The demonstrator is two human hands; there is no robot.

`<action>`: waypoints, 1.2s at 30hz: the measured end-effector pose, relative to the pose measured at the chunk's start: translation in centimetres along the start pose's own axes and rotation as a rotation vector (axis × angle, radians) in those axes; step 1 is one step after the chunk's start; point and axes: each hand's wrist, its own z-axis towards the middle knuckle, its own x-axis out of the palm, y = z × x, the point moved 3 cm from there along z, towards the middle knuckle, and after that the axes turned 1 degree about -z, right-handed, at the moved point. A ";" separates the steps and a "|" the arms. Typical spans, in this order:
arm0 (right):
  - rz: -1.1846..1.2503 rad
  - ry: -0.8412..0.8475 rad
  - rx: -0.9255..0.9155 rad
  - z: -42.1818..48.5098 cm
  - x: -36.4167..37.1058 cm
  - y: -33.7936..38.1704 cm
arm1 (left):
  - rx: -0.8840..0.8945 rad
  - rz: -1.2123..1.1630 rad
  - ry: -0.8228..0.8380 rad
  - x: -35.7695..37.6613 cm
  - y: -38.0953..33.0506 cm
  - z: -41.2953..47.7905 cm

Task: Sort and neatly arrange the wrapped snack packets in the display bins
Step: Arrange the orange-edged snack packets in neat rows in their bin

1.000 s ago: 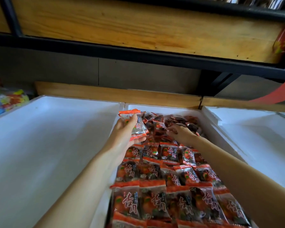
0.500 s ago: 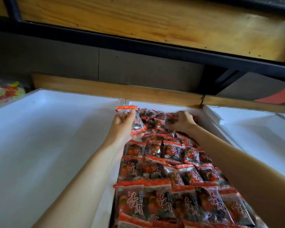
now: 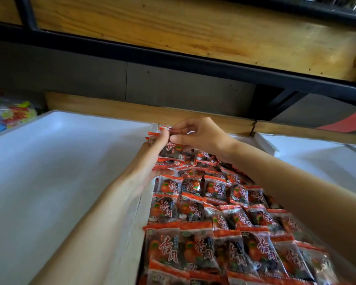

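Left hand (image 3: 150,157) is wrapped around a small stack (image 3: 171,154) of packets, held up at the far left corner of the middle bin (image 3: 146,202). Right hand (image 3: 201,136) sits just above and beside it, fingers curled, pinching one packet (image 3: 179,131) at the top of that stack, so both hands basically touch. The other packets lie in rows (image 3: 214,223) filling the bin below the hands.

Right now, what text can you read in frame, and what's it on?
"杏肉": large red characters on each packet in the bin.
Small print and round green logo on the packets: too small to read.
Stack in the left hand: print partly covered, unreadable.
Bags at far left: blurred, no legible text.
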 end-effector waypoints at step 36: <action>0.081 -0.134 0.229 3.7 -1.1 -11.0 | 0.142 0.008 -0.296 -2.3 0.4 1.8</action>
